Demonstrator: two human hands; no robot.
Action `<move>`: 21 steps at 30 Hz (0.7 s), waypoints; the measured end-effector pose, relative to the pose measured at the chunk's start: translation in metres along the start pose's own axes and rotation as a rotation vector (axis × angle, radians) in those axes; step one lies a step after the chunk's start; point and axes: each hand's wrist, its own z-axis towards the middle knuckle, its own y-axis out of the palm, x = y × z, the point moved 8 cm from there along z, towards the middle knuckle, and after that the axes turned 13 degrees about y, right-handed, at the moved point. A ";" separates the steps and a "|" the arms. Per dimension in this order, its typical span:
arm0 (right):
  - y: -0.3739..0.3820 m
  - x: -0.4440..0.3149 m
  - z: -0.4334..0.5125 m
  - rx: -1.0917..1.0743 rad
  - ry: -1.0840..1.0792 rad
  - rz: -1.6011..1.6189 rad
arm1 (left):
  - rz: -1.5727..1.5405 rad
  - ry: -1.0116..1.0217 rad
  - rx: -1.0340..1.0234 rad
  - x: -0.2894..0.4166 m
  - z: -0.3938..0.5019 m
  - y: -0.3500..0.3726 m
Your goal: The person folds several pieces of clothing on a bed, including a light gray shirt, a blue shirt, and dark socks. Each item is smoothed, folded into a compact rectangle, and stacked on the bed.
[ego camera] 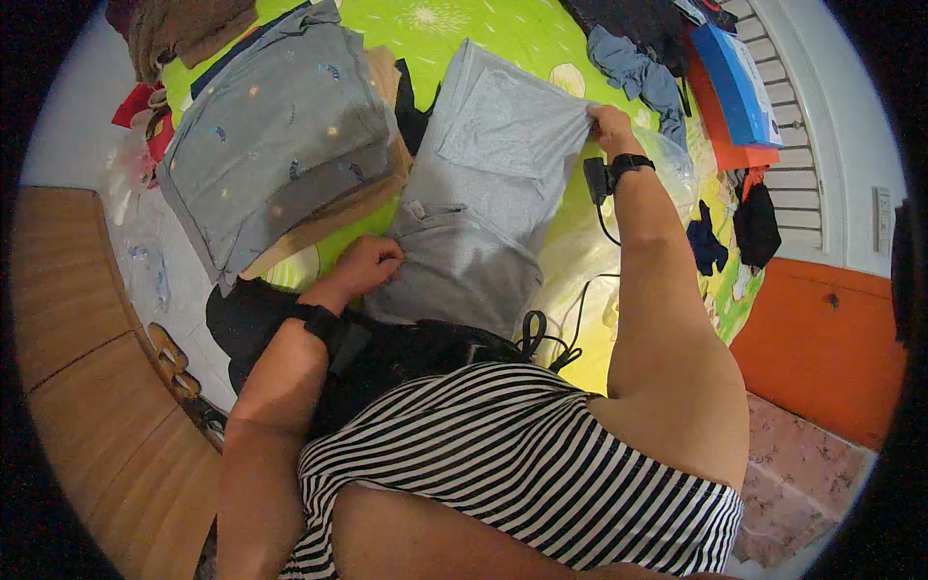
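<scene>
A light grey garment (493,167) lies partly folded on the green patterned sheet before me, its lower part bunched near my lap. My right hand (610,129) pinches its upper right edge and pulls the cloth taut. My left hand (370,262), fingers curled, is at the lower left edge of the garment; whether it grips the cloth cannot be told. To the left lies a flat grey garment (283,138) with small printed figures, on top of tan cloth (388,80). A black piece of cloth (413,109) shows between the two grey garments.
Brown cloth (192,32) lies at the top left. At the upper right are a crumpled blue-grey garment (634,69) and a blue box (736,87). Dark clothes (756,226) lie at the right. A black cable (580,312) runs beside my lap. Sandals (168,348) stand on the floor at the left.
</scene>
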 end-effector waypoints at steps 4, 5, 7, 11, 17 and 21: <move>-0.002 0.022 0.011 0.148 0.143 0.174 | 0.038 0.024 0.015 0.005 0.001 -0.001; 0.000 0.027 0.009 0.139 0.206 0.290 | 0.035 0.031 0.003 0.005 0.001 0.000; 0.009 0.036 -0.001 0.038 0.367 0.456 | 0.043 -0.011 -0.007 0.003 0.001 0.000; 0.028 0.033 -0.042 -0.292 0.486 0.571 | 0.047 -0.032 -0.018 0.002 0.002 0.000; 0.055 0.053 -0.108 -0.454 0.465 0.413 | -0.041 -0.057 -0.022 0.001 0.000 0.001; 0.043 0.064 -0.122 -0.238 0.433 0.314 | -0.161 -0.065 -0.006 0.001 -0.001 0.004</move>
